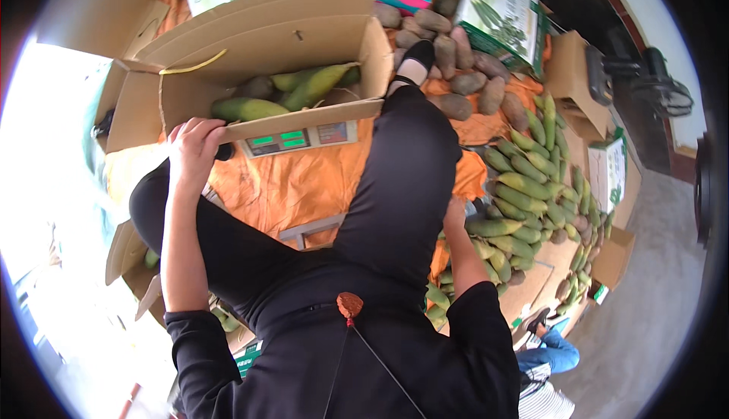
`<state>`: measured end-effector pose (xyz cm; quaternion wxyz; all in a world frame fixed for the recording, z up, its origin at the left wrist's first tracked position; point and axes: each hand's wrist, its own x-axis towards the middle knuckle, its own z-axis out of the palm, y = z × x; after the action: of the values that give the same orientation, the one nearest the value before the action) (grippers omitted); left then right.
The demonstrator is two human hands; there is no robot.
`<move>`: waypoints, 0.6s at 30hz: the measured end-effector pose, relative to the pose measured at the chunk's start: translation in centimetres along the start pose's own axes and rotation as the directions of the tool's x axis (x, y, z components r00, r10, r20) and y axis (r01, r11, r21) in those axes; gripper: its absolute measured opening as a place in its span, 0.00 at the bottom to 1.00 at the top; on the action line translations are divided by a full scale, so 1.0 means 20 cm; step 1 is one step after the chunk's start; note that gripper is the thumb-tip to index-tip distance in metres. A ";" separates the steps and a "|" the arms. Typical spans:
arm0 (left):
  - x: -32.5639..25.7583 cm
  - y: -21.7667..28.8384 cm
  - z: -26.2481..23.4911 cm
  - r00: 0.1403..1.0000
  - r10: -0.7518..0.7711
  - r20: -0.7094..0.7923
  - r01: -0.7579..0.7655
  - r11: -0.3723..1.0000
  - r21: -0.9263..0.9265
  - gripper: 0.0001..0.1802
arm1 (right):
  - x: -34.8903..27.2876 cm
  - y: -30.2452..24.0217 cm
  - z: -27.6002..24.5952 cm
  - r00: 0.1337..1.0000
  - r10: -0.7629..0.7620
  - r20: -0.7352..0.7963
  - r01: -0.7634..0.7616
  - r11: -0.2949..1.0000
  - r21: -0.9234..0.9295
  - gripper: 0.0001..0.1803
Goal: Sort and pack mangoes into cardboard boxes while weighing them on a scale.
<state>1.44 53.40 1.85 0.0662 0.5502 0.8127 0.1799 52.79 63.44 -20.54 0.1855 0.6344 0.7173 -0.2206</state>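
Observation:
My left hand grips the near wall of an open cardboard box at its left corner, fingers curled over the edge. Inside lie several long green vegetables, pointed and yellowish at one end, that look like corn in the husk; a darker brown one is partly hidden. The box rests on a scale with lit green displays. My right hand is down beside my right knee, against a bunched orange cloth and a pile of the same green vegetables. Its fingers are hidden.
Brown, potato-like tubers lie beyond my foot. Printed cartons stand at the back, with a brown box on the right. Orange sheeting covers the ground between my legs. Another person is at the lower right.

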 end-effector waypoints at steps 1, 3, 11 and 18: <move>0.00 0.00 0.00 1.000 0.002 -0.009 -0.002 1.000 0.009 0.09 | 0.01 -0.03 -0.01 0.995 0.016 0.096 -0.009 0.997 -0.071 0.29; 0.00 0.01 0.00 1.000 -0.015 -0.004 0.016 1.000 0.013 0.09 | 0.06 -0.09 0.03 0.991 -0.100 0.089 0.119 0.963 -0.242 0.30; 0.02 0.01 0.02 1.000 -0.023 -0.004 0.023 1.000 -0.006 0.10 | 0.16 -0.08 0.24 0.952 -0.294 0.089 0.299 0.824 -0.481 0.32; 0.01 0.01 0.00 0.999 -0.018 0.032 0.017 0.999 0.031 0.10 | 0.15 -0.02 0.44 0.954 -0.293 0.059 0.294 0.884 -0.363 0.32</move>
<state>1.57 53.71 1.89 0.0723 0.5467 0.8191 0.1580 51.96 60.99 -29.58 0.2664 0.4721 0.8332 -0.1088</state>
